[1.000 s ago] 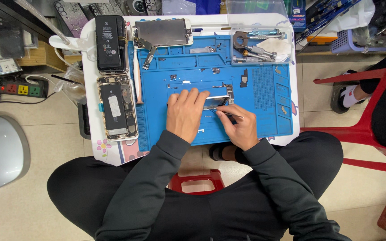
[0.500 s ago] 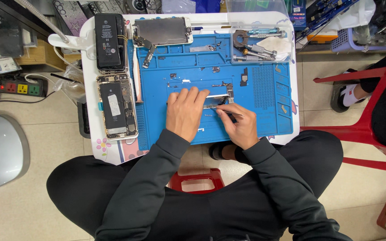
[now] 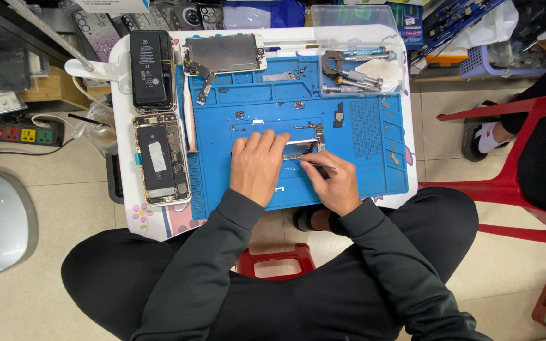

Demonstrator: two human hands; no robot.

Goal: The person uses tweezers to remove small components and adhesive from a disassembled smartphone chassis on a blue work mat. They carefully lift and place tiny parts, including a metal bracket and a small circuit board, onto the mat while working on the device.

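several screwdrivers (image 3: 356,81) lie in a clear tray (image 3: 361,25); left hand (image 3: 257,167) presses a metal part (image 3: 299,146) flat, right hand (image 3: 336,183) pinches tweezers (image 3: 316,165), blue mat (image 3: 374,126).

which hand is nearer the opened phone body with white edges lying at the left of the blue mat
Left. The left hand lies flat just right of the opened phone body; the right hand works farther right with a thin tool.

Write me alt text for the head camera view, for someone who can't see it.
Seen from above, a seated person in dark sleeves works on a blue silicone repair mat: the left hand presses down a small metal-edged phone part while the right hand holds a thin tool to it. An opened white phone body and a black rectangular battery lie left of the mat.
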